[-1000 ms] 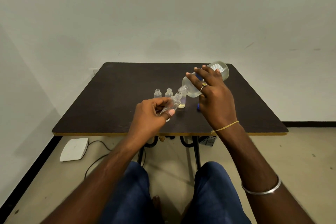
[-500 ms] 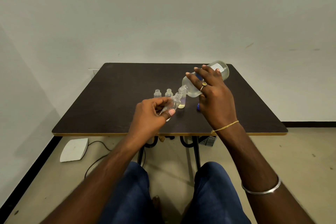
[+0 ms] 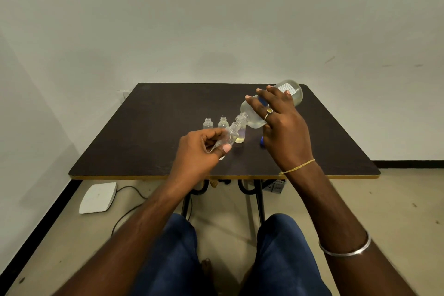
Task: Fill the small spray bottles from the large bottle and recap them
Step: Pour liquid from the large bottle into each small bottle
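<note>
Large bottle (image 3: 252, 115) is clear, tipped neck-down to the left, w/ pale yellowish liquid pooled along its lower side; white label near the raised base. Right hand (image 3: 283, 127) wraps over its body, grip closed on it, fingers across the top, ring on one finger. Its open mouth meets the mouth of a small spray bottle (image 3: 229, 134), clear, tilted up-right, uncapped; can't tell how much liquid is in it. Left hand (image 3: 201, 151) pinches that small bottle's lower body btwn thumb and fingers, grip closed on it, held just above the dark worktop (image 3: 149, 132).

Standing on the worktop behind the left hand: two more small bottles (image 3: 208, 123), (image 3: 223, 122), upright, uncapped, look empty. A fourth small one (image 3: 240, 136) sits under the large bottle's neck w/ yellowish liquid at the bottom. Blue cap (image 3: 262, 140) lies on the worktop, partly hidden by the right hand.
</note>
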